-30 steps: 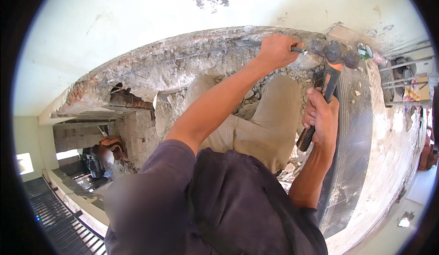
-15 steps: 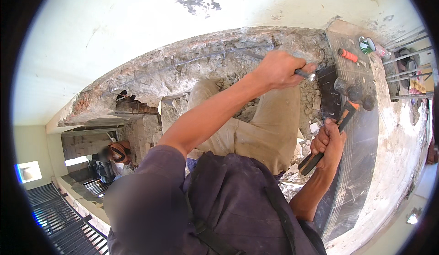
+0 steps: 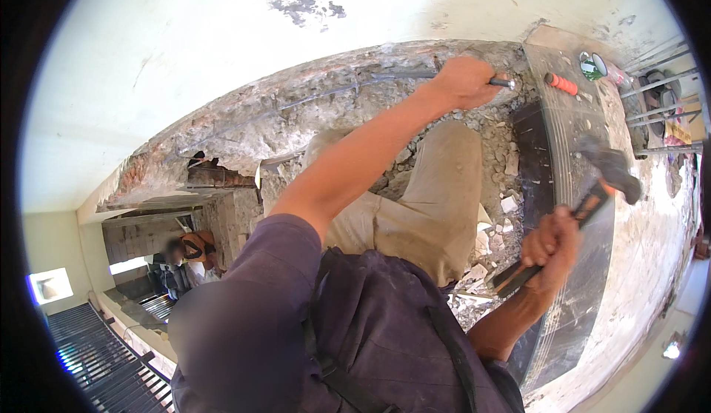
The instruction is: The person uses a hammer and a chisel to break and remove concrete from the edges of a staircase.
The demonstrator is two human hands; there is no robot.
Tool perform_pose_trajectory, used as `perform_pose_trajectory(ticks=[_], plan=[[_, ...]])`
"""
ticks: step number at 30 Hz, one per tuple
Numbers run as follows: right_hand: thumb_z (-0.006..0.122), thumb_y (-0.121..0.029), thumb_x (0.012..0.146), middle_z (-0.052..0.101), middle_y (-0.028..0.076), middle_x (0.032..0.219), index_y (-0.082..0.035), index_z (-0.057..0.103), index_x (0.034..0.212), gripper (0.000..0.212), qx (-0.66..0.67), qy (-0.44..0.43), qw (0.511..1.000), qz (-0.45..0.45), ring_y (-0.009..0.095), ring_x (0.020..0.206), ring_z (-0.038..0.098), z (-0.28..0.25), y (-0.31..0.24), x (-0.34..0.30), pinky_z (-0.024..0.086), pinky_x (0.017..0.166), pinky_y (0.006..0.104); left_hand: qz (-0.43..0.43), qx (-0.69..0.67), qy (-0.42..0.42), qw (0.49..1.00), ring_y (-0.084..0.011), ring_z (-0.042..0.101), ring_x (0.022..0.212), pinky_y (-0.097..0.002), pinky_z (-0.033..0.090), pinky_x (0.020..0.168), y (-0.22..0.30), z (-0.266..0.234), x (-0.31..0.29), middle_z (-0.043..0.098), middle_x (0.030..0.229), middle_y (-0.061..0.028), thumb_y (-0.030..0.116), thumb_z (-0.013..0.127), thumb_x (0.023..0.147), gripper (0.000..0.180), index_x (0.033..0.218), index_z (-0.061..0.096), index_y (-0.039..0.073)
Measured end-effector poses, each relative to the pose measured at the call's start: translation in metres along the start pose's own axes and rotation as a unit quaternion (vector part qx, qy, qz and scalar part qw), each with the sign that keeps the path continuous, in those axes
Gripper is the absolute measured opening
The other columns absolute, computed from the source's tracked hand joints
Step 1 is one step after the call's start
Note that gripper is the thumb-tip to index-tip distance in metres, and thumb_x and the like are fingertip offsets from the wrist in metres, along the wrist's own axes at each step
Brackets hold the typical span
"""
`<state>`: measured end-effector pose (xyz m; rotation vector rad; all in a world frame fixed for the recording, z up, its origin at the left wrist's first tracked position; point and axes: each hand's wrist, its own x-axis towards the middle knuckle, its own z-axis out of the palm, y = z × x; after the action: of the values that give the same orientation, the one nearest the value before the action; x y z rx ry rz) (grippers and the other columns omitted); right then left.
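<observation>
The left hand (image 3: 465, 84) was closed around a metal chisel (image 3: 503, 83), whose bright end stuck out on the right of the fist, just in front of the broken masonry (image 3: 296, 106). Where its tip met the rough surface could not be made out for certain. The right hand (image 3: 552, 244) gripped a hammer (image 3: 592, 203) partway along its black and orange handle, the head blurred and well apart from the chisel, over the dark stone ledge (image 3: 581, 294). A ribbed red grip (image 3: 561, 84) lay on that ledge, near a green tin (image 3: 590, 66), and rubble (image 3: 509, 204) filled the gap beside the person's knees.

The step in hand looked like chipping at the masonry, caught with the hammer away from the chisel. The next move seemed to call for a steady left fist, the tip held firm against the masonry, and a square hit on that small bright end, since a glancing one could catch the knuckles
</observation>
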<state>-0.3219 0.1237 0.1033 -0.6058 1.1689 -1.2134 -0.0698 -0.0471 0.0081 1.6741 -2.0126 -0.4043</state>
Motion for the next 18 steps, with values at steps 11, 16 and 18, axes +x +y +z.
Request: perform_pose_trajectory(ticks=[11,16,18], plan=[[0.063,-0.021,0.094,0.035,-0.006,0.053,-0.013,0.043,0.071,0.031,-0.087,-0.137,0.979,0.121,0.006,0.037,0.032,0.055,0.028,0.07,0.027,0.033,0.0265,-0.04,0.016,-0.025,0.999,-0.0409,0.069,0.085,-0.0505,0.055,0.075,-0.007,0.013,0.029,0.071,0.085,-0.021,0.042,0.056,0.094,0.042,0.093,0.075,0.004],[0.059,-0.022,0.097,0.033,-0.008,0.052,-0.015,0.042,0.069,0.033,-0.037,-0.068,0.996,-0.047,0.007,0.035,0.026,0.015,-0.048,0.056,0.022,0.032,0.0249,-0.059,0.004,-0.046,0.997,-0.0412,0.069,0.089,-0.0511,0.056,0.077,-0.01,0.017,0.034,0.073,0.091,-0.0206,0.038,0.056,0.093,0.038,0.1,0.075,0.006],[0.052,-0.016,0.1,0.032,-0.007,0.053,-0.016,0.039,0.067,0.035,0.046,-0.07,0.978,-0.189,0.007,0.036,0.026,0.002,-0.096,0.053,0.024,0.033,0.0236,-0.054,0.004,-0.048,0.997,-0.0413,0.069,0.089,-0.0512,0.055,0.078,-0.009,0.021,0.043,0.073,0.092,-0.0208,0.036,0.057,0.092,0.036,0.099,0.075,0.006]])
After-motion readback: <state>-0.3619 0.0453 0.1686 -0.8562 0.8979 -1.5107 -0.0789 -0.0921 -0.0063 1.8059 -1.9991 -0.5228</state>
